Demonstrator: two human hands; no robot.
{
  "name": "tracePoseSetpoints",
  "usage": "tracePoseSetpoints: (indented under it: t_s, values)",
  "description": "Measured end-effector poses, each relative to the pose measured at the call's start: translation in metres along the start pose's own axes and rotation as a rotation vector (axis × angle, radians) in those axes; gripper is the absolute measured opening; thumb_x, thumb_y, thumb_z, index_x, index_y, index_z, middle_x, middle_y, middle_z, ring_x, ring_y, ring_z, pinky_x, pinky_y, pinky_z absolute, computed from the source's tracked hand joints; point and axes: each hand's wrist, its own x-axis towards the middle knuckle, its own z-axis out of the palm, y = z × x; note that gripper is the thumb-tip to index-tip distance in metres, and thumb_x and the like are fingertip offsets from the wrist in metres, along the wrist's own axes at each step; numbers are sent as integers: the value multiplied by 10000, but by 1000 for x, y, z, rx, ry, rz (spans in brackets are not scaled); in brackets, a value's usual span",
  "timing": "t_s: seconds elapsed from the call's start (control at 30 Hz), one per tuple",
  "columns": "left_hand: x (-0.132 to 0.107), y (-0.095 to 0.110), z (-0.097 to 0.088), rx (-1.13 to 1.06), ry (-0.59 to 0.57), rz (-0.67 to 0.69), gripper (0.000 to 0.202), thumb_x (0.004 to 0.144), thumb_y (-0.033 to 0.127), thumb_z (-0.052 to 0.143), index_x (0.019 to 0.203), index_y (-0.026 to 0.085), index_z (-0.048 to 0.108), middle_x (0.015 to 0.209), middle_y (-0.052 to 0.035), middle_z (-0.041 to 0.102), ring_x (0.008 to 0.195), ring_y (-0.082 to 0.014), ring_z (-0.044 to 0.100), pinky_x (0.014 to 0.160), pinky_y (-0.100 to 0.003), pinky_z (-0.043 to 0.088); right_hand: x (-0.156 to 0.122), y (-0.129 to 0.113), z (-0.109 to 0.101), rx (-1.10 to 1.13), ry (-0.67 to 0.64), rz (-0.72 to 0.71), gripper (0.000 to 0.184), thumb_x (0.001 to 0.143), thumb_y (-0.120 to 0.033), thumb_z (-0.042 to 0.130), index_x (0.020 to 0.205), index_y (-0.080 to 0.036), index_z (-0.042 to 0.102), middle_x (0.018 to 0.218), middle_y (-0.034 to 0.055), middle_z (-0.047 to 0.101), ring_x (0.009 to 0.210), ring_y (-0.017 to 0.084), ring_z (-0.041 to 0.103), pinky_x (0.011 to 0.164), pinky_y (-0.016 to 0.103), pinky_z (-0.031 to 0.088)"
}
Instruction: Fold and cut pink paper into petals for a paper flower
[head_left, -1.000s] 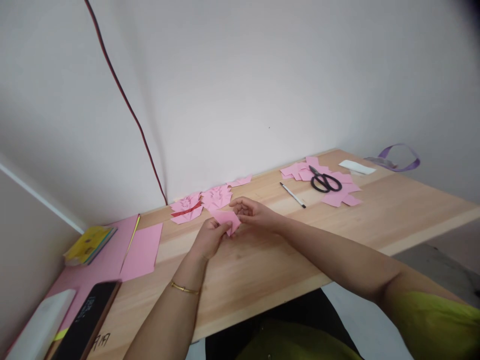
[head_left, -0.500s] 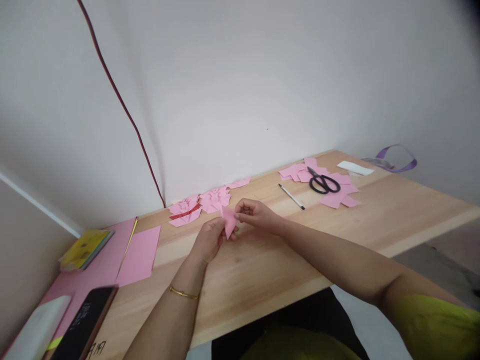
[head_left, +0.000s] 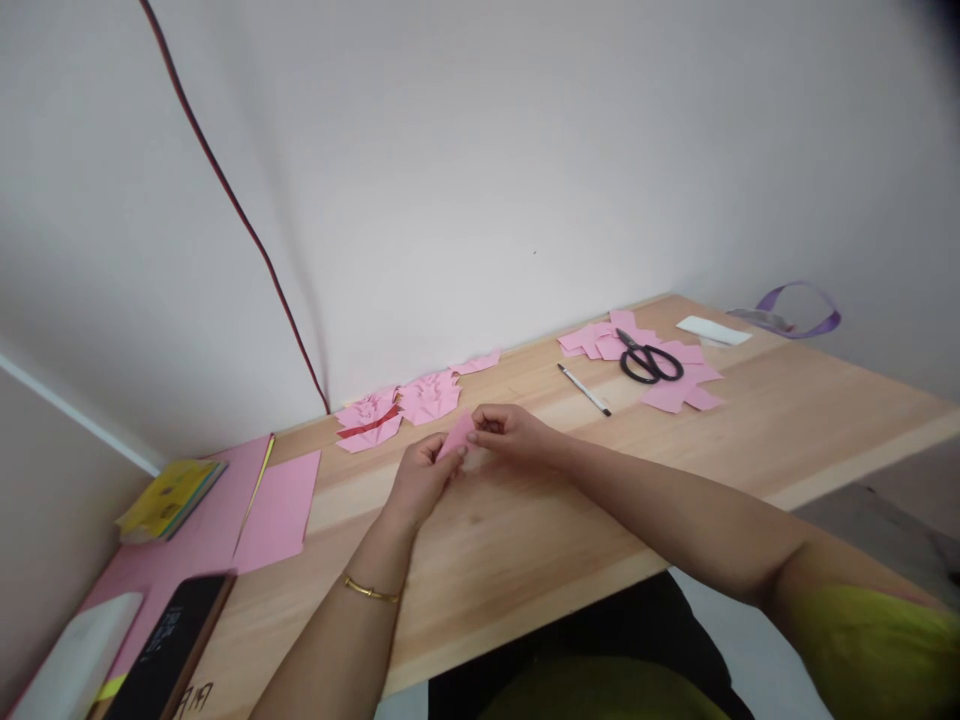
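Observation:
A small piece of pink paper (head_left: pixel 456 437) is held between both hands above the wooden table. My left hand (head_left: pixel 421 478) pinches its lower left side, thumb on top. On the right edge, the thumb and fingertips of my right hand (head_left: pixel 511 434) close on the same piece. Its exact folds are partly hidden by the fingers. Beyond the hands, near the wall, lie folded pink paper pieces (head_left: pixel 429 398), with a red strip (head_left: pixel 369 425) across the ones at left.
Black-handled scissors (head_left: pixel 651 362) rest on cut pink paper (head_left: pixel 679 392) at the right, beside a pen (head_left: pixel 583 389). At left are pink sheets (head_left: pixel 279 510), a yellow packet (head_left: pixel 169 498), a black phone (head_left: pixel 169 645) and a white box (head_left: pixel 84 655). A white strip (head_left: pixel 712 331) lies far right.
The pink paper has been turned, from its point hanging down to lying slanted between the fingers. My left thumb has shifted over it; both hands still hold it.

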Motion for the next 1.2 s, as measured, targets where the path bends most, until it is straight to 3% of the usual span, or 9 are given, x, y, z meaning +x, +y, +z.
tracePoseSetpoints:
  t_s: [0.17,0.4,0.63,0.9,1.2]
  values:
    - [2,-3,-1,-115,64,-45,272,657,365,725,791,141,651,528,27,536,492,-82,466,498,-198,336,-1,0,0,45,-49,36,235,794,-384,593,811,-150,590,780,7,592,710,113,521,674,250,416]
    - [6,-3,0,-351,78,-49,243,615,294,758,763,133,653,522,46,508,508,-71,481,594,-223,443,1,1,-1,-6,34,101,274,776,-421,605,801,-147,611,698,-7,582,656,115,514,630,247,412]
    - [11,-7,-1,-362,90,-56,287,609,269,767,845,136,675,569,37,555,525,-66,488,618,-235,485,-1,2,0,29,-66,45,266,803,-360,585,956,-153,652,993,58,679,910,165,615,812,291,467]
    - [9,-5,-2,-296,46,-56,282,615,259,770,843,126,669,673,-9,634,589,-88,546,641,-241,473,-2,3,0,-25,-61,30,268,824,-314,565,1004,-137,654,1002,79,688,912,181,629,802,311,482]
    - [9,-7,-1,-288,66,-70,251,641,287,752,820,134,663,582,15,597,572,-94,548,620,-224,445,0,6,-2,21,-124,54,290,806,-315,593,1028,-135,641,1035,79,682,948,187,628,837,328,482]
